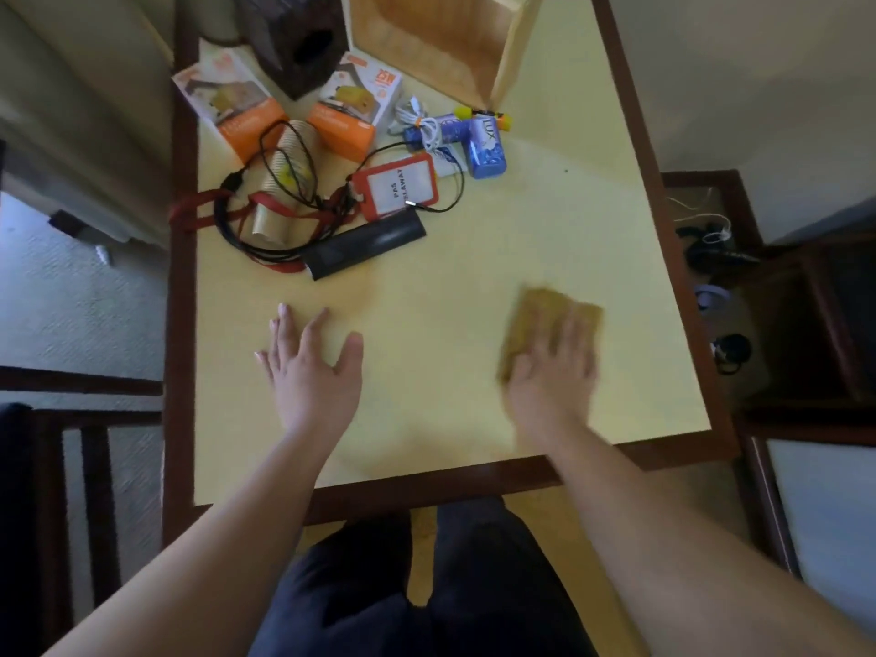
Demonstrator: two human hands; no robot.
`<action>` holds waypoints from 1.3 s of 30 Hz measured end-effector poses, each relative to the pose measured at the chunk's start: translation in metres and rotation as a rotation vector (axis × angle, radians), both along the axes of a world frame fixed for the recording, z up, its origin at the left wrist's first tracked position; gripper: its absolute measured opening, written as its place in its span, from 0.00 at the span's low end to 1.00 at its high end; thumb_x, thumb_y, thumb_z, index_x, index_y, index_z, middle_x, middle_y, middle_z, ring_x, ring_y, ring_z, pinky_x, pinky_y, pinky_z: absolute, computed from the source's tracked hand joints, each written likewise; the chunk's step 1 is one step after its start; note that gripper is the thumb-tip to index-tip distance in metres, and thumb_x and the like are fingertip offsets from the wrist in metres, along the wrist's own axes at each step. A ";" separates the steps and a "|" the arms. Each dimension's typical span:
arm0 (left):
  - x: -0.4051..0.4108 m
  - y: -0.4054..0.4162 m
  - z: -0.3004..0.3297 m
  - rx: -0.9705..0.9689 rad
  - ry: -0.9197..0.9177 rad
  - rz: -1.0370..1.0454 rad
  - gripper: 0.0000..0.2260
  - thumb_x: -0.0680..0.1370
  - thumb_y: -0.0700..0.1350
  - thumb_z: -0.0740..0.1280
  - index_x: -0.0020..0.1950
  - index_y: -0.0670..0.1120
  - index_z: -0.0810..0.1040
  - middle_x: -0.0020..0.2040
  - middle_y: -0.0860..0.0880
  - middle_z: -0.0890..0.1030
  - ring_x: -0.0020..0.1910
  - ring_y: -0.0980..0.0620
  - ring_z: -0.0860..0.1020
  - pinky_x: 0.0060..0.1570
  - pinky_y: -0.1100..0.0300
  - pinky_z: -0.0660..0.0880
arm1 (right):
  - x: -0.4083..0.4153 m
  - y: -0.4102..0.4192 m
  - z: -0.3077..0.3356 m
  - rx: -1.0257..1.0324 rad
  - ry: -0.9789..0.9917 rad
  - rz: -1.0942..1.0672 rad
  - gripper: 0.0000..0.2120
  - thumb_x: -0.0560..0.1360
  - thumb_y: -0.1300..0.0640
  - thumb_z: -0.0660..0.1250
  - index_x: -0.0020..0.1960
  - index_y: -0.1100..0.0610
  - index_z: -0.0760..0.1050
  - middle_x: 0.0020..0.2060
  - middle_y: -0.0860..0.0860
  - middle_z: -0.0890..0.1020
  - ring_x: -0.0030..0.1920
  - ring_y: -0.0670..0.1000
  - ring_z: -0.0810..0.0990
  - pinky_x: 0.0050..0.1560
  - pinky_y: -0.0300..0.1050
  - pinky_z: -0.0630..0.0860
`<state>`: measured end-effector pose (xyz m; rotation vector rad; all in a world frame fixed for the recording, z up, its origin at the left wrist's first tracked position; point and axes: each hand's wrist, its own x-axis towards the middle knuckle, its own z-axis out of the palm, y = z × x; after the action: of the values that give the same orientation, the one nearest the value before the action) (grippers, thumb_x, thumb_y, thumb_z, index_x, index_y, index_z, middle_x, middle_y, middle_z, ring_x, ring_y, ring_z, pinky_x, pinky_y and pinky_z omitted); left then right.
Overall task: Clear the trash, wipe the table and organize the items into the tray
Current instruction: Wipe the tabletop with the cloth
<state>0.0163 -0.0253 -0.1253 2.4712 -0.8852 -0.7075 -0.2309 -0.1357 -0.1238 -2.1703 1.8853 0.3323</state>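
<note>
We are wiping the table (426,395): right hand (552,372) pressing the cloth (540,315) flat, left hand (308,367) spread; items (332,173) awaiting the tray (512,54).

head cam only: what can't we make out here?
- Cloth under right hand: motion-blurred, most of it covered by the hand.
- Wooden tray: top cut off by frame edge; contents unseen.
- Dark box: top cropped.
- Badge: print only partly readable.
- Left hand: flat on the table, nothing held.
</note>
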 end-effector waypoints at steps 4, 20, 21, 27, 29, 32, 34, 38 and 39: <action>0.022 0.028 0.023 0.016 0.109 -0.080 0.26 0.84 0.61 0.62 0.82 0.59 0.64 0.86 0.54 0.52 0.84 0.49 0.49 0.82 0.45 0.52 | 0.044 0.047 0.006 0.204 -0.153 1.271 0.29 0.82 0.46 0.55 0.82 0.37 0.55 0.85 0.50 0.44 0.84 0.53 0.41 0.82 0.55 0.42; 0.056 0.120 0.017 0.018 -0.010 -0.107 0.23 0.83 0.56 0.66 0.79 0.57 0.71 0.85 0.50 0.57 0.83 0.45 0.55 0.80 0.44 0.59 | 0.152 0.064 -0.007 0.047 -0.161 0.553 0.29 0.83 0.47 0.47 0.84 0.41 0.49 0.85 0.54 0.44 0.84 0.58 0.42 0.80 0.58 0.47; 0.057 0.123 0.019 0.012 0.000 -0.087 0.23 0.83 0.56 0.66 0.79 0.57 0.71 0.85 0.50 0.58 0.82 0.45 0.57 0.80 0.45 0.59 | 0.160 0.081 -0.004 0.085 -0.187 0.651 0.30 0.84 0.46 0.48 0.84 0.38 0.44 0.84 0.52 0.41 0.84 0.56 0.39 0.80 0.57 0.44; 0.063 0.152 0.030 -0.015 0.044 0.034 0.23 0.83 0.56 0.65 0.79 0.58 0.69 0.82 0.54 0.64 0.81 0.50 0.61 0.78 0.56 0.54 | 0.269 0.082 -0.012 0.108 -0.229 1.032 0.31 0.82 0.46 0.48 0.84 0.39 0.45 0.85 0.53 0.44 0.84 0.55 0.42 0.81 0.56 0.45; 0.067 0.161 0.037 -0.025 0.073 0.078 0.23 0.84 0.57 0.64 0.79 0.60 0.68 0.82 0.57 0.64 0.81 0.52 0.61 0.79 0.54 0.59 | 0.315 0.065 -0.010 0.100 -0.185 1.060 0.31 0.83 0.46 0.46 0.84 0.39 0.43 0.85 0.52 0.42 0.84 0.55 0.41 0.82 0.56 0.44; 0.076 0.172 0.049 -0.076 0.078 0.139 0.23 0.83 0.57 0.65 0.78 0.61 0.68 0.80 0.60 0.66 0.79 0.56 0.64 0.77 0.55 0.65 | 0.358 0.053 -0.011 0.106 -0.105 0.945 0.30 0.84 0.45 0.43 0.84 0.40 0.39 0.84 0.52 0.39 0.83 0.55 0.38 0.82 0.56 0.40; 0.086 0.179 0.056 -0.139 0.065 0.195 0.23 0.83 0.56 0.66 0.78 0.59 0.70 0.78 0.59 0.69 0.77 0.57 0.67 0.76 0.53 0.67 | 0.358 0.078 -0.011 0.080 -0.126 0.862 0.30 0.83 0.46 0.44 0.84 0.42 0.42 0.84 0.54 0.42 0.84 0.57 0.40 0.82 0.59 0.43; 0.108 0.189 0.069 -0.216 0.047 0.270 0.22 0.82 0.53 0.69 0.77 0.55 0.73 0.76 0.55 0.73 0.76 0.56 0.70 0.75 0.51 0.68 | 0.277 0.172 -0.004 0.277 -0.209 1.350 0.29 0.84 0.47 0.51 0.84 0.47 0.50 0.84 0.54 0.46 0.81 0.51 0.35 0.82 0.56 0.39; 0.113 0.191 0.073 -0.216 0.036 0.272 0.22 0.82 0.52 0.69 0.77 0.54 0.73 0.76 0.55 0.74 0.76 0.56 0.70 0.76 0.52 0.68 | 0.252 0.183 -0.001 0.331 -0.221 1.527 0.29 0.84 0.46 0.51 0.84 0.44 0.50 0.84 0.52 0.45 0.81 0.48 0.33 0.81 0.52 0.34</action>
<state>0.1298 0.1662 -0.0524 2.3169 -0.5641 -0.5308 0.0214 0.0477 -0.1253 -2.7104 -0.2399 0.5284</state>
